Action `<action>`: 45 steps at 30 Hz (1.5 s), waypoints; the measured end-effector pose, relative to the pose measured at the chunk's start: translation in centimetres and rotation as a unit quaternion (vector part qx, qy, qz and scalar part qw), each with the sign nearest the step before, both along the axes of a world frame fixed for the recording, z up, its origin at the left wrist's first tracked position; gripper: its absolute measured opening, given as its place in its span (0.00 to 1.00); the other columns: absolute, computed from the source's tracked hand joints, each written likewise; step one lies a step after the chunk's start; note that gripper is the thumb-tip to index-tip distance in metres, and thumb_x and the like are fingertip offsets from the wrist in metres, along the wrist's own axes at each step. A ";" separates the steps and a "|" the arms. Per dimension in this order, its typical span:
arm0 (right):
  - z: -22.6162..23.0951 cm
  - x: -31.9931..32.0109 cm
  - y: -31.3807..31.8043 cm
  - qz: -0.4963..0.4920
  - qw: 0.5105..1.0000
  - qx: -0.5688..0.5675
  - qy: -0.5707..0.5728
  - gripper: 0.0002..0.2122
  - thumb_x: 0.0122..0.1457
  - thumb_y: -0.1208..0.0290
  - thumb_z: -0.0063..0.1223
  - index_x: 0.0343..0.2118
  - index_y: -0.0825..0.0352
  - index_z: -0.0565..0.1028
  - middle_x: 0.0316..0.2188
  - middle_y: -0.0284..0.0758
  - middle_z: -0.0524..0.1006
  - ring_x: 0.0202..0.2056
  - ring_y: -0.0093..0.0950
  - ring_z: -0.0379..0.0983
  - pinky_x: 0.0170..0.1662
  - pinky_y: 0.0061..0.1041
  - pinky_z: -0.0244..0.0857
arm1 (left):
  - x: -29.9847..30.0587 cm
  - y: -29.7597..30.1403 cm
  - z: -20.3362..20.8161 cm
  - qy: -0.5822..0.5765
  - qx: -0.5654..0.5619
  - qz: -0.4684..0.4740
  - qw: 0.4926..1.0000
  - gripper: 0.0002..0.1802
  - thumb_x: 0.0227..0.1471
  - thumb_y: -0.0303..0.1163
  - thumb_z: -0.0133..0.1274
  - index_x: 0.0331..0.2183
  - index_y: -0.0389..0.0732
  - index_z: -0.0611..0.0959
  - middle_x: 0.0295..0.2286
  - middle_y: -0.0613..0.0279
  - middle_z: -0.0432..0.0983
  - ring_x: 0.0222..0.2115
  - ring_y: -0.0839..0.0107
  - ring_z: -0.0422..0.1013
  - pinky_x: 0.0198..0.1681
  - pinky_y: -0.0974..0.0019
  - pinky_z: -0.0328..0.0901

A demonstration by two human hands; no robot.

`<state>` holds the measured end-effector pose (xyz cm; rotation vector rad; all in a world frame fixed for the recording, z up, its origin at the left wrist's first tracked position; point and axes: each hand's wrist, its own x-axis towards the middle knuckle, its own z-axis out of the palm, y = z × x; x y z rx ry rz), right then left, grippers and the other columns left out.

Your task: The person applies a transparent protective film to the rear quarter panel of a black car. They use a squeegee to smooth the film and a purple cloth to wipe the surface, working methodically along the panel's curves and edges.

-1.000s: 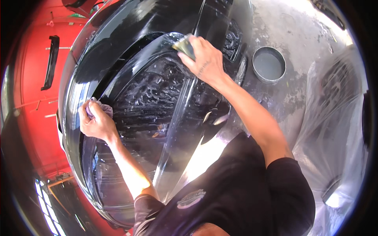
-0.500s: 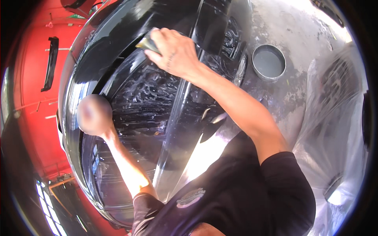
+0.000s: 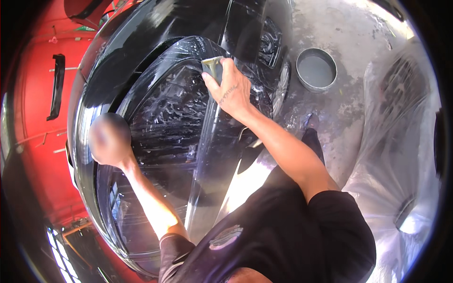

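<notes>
My right hand point(image 3: 235, 89) grips a small flat grey pad with a yellowish edge point(image 3: 213, 68), like a sanding pad, thumb on one side and fingers on the other. It is over the film-covered side of a glossy black car point(image 3: 155, 21), near the upper corner of the window. Clear plastic film point(image 3: 174, 99) covers the window area, wrinkled and wet-looking. My left hand point(image 3: 111, 141) is at the roof edge on the left, beside the dark gap along the roof. A blur hides its fingers.
A round grey bucket point(image 3: 317, 70) with liquid in it stands on the stained concrete floor point(image 3: 349, 23) at the right. Plastic sheeting point(image 3: 382, 155) drapes another object at far right. A black part point(image 3: 57, 87) hangs on the red wall point(image 3: 37, 137) at left.
My right hand has moved right and nearer to me with the pad, from the roof-edge gap to the window's upper corner. My left hand stays at the roof edge.
</notes>
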<state>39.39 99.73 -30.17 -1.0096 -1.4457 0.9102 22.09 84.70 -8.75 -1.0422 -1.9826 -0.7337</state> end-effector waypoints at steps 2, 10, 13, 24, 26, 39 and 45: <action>0.2 0.2 0.5 -0.004 0.999 -0.037 -0.012 0.27 0.64 0.52 0.67 0.50 0.72 0.71 0.37 0.54 0.84 0.37 0.53 0.84 0.42 0.51 0.75 | -0.1 0.1 0.0 -0.027 0.003 0.002 1.000 0.13 0.59 0.35 0.56 0.34 0.37 0.90 0.24 0.59 0.85 0.26 0.65 0.80 0.37 0.61 0.72; -1.7 0.3 -2.0 0.006 0.993 -0.118 -0.009 0.28 0.64 0.53 0.65 0.51 0.73 0.67 0.38 0.56 0.84 0.39 0.57 0.84 0.45 0.54 0.75 | -0.8 -0.1 -0.3 -0.030 0.013 0.007 0.999 0.14 0.58 0.36 0.56 0.34 0.38 0.91 0.24 0.60 0.85 0.27 0.65 0.81 0.36 0.60 0.72; -0.4 0.6 1.8 -0.008 0.987 -0.163 0.001 0.28 0.64 0.51 0.64 0.49 0.73 0.66 0.32 0.52 0.84 0.36 0.56 0.83 0.44 0.54 0.74 | 0.3 0.2 -0.2 -0.101 0.015 0.016 0.995 0.13 0.59 0.36 0.56 0.33 0.38 0.91 0.22 0.62 0.84 0.25 0.67 0.81 0.35 0.61 0.72; -1.3 -0.3 3.5 -0.052 0.977 -0.204 0.019 0.31 0.63 0.47 0.67 0.48 0.74 0.68 0.25 0.48 0.80 0.31 0.47 0.84 0.38 0.48 0.73 | -1.1 -0.4 -0.1 0.004 -0.006 0.014 1.000 0.14 0.58 0.37 0.56 0.33 0.38 0.91 0.24 0.60 0.85 0.28 0.65 0.81 0.38 0.59 0.72; -2.0 -0.6 2.2 -0.037 0.978 -0.204 0.022 0.31 0.64 0.46 0.66 0.48 0.74 0.68 0.26 0.50 0.81 0.32 0.48 0.84 0.39 0.48 0.74 | -1.0 0.1 -0.4 0.023 -0.004 0.029 0.999 0.14 0.59 0.37 0.56 0.33 0.38 0.90 0.24 0.60 0.85 0.27 0.65 0.81 0.38 0.58 0.72; -4.5 -1.0 -2.3 -0.014 0.992 -0.119 0.042 0.28 0.64 0.49 0.67 0.48 0.71 0.68 0.31 0.51 0.83 0.34 0.47 0.85 0.41 0.44 0.75 | -1.2 -0.4 -0.7 -0.024 0.012 0.008 1.000 0.13 0.59 0.34 0.56 0.33 0.36 0.90 0.23 0.60 0.84 0.25 0.67 0.80 0.36 0.62 0.72; -0.7 -0.5 3.7 -0.004 0.994 -0.111 -0.011 0.28 0.62 0.49 0.68 0.50 0.70 0.71 0.32 0.50 0.83 0.35 0.49 0.84 0.41 0.45 0.75 | -0.8 -0.6 -0.6 -0.038 0.011 0.022 0.999 0.13 0.59 0.35 0.56 0.33 0.36 0.90 0.23 0.60 0.84 0.25 0.67 0.80 0.35 0.61 0.72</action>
